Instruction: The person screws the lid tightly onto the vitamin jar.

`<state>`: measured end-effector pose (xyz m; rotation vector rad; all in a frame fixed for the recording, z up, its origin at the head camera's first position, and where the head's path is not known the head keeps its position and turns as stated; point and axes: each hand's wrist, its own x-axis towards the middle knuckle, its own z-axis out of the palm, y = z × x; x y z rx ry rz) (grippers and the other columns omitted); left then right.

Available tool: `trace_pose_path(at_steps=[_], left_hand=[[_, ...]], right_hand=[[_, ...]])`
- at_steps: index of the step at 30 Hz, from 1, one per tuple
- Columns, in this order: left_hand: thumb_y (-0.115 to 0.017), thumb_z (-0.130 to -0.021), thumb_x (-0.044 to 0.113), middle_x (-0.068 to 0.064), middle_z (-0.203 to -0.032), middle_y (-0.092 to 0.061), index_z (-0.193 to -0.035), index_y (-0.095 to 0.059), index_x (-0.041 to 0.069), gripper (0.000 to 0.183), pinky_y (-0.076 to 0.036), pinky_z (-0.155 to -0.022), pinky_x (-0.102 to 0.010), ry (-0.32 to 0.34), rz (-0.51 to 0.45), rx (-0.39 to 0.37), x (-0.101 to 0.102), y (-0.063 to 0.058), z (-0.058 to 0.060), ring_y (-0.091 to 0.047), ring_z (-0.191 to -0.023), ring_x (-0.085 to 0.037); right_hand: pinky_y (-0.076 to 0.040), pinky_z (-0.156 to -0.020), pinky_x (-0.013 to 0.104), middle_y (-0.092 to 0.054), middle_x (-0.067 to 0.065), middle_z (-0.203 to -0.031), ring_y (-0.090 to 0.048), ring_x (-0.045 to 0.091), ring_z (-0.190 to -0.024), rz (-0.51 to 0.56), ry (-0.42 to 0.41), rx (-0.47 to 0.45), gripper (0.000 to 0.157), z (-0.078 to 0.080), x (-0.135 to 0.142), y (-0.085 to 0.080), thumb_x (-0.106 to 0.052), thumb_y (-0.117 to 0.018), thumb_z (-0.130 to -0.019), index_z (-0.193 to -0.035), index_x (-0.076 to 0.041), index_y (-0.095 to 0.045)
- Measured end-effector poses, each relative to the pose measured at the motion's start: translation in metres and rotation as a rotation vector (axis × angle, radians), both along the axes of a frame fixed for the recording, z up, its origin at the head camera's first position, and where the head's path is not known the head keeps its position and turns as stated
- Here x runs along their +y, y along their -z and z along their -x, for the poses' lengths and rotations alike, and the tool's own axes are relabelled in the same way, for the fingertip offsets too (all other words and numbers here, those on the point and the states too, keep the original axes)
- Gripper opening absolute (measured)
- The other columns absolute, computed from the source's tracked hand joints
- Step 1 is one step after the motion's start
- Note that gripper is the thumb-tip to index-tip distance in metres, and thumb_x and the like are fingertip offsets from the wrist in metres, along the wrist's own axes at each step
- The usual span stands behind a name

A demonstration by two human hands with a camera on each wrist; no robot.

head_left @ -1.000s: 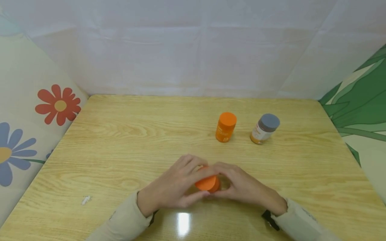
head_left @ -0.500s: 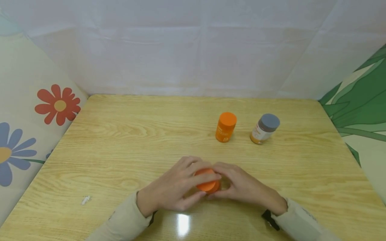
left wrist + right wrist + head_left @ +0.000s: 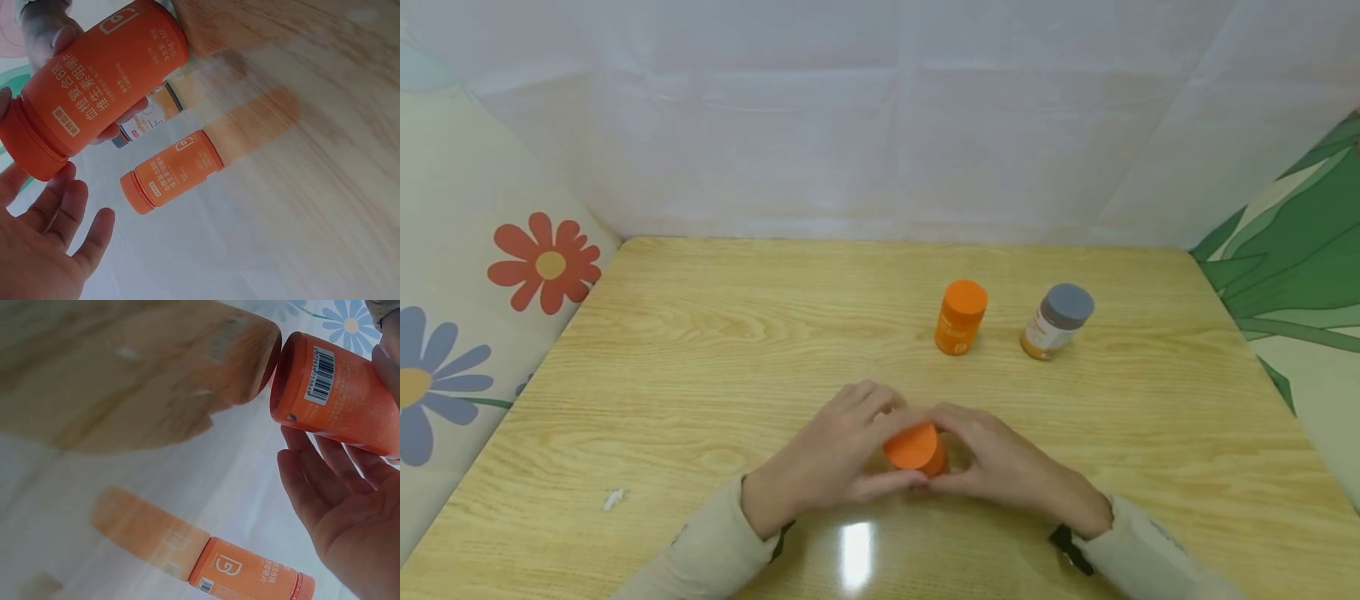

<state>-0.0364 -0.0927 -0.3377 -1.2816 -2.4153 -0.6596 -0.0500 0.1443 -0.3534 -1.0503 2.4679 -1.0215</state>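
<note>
An orange supplement bottle (image 3: 916, 450) stands near the front of the table between both hands, its plain orange lid uppermost. My right hand (image 3: 1000, 454) grips the bottle's body, fingers on the far side and thumb on the near side. From the left, my left hand (image 3: 838, 454) reaches round the lid (image 3: 31, 140), with thumb and fingertips at its edge. The right wrist view shows the bottle's base and barcode label (image 3: 320, 375), with the base right at its reflection in the tabletop. The left hand's far fingertips are partly hidden in the head view.
A matching orange bottle (image 3: 961, 318) stands farther back on the glossy wooden table (image 3: 737, 333). To its right is a jar with a grey lid (image 3: 1069, 302) and white label. A white scrap (image 3: 613, 499) lies at front left. A white cloth (image 3: 850, 125) hangs behind.
The left hand's fingers have shifted back from across the lid to its far edge, and its thumb has moved right along the near edge. The right hand and bottle have hardly moved.
</note>
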Motion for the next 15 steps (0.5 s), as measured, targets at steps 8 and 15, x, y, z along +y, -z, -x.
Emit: trace_pose_path(at_steps=[8, 15], left_hand=[[-0.066, -0.091, 0.036, -0.001, -0.129, -0.06, -0.139, -0.053, 0.019, 0.052, -0.045, -0.101, -0.034, 0.114, 0.062, -0.032, -0.0017, -0.0037, 0.0003, -0.053, -0.116, -0.016], [-0.068, -0.09, 0.039, -0.002, -0.132, -0.058, -0.139, -0.052, 0.015, 0.057, -0.045, -0.101, -0.033, 0.097, 0.04, -0.029, 0.0003, -0.0044, 0.0009, -0.053, -0.118, -0.016]], right_hand=[[-0.052, -0.1, 0.035, -0.062, -0.013, -0.132, -0.06, 0.006, -0.118, 0.029, -0.016, -0.012, 0.056, -0.0003, 0.0013, 0.0017, -0.044, -0.077, -0.082, -0.133, -0.03, -0.057], [-0.052, -0.1, 0.038, -0.062, -0.011, -0.132, -0.061, 0.008, -0.118, 0.01, 0.001, -0.005, 0.059, 0.0001, 0.0011, 0.0008, -0.048, -0.077, -0.081, -0.133, -0.027, -0.057]])
